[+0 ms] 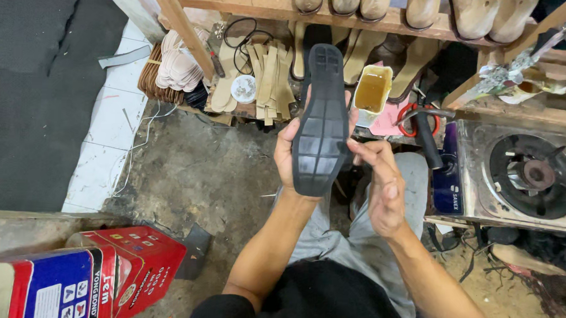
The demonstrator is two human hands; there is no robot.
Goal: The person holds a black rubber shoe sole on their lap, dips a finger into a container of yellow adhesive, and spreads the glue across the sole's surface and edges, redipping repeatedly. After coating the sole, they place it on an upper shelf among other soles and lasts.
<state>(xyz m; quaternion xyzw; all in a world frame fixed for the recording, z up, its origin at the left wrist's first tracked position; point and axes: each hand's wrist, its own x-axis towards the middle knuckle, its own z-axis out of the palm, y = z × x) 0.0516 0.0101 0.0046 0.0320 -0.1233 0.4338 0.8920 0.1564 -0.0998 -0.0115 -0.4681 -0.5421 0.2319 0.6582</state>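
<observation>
A black rubber shoe sole [323, 116] with a grid tread stands upright in front of me, tread side facing me. My left hand [286, 154] grips its lower heel end from behind and the left. My right hand [380, 185] touches the sole's right edge with its fingertips, palm turned up and fingers spread.
A small yellow tub of glue [372, 90] stands just behind the sole. A single-burner gas stove [524, 173] sits at the right, red-handled scissors [418, 120] beside it. Stacked insoles [179, 65] and cut strips [270, 82] lie under a wooden rack of shoe lasts [423, 9]. Red boxes [132, 267] stand at the lower left.
</observation>
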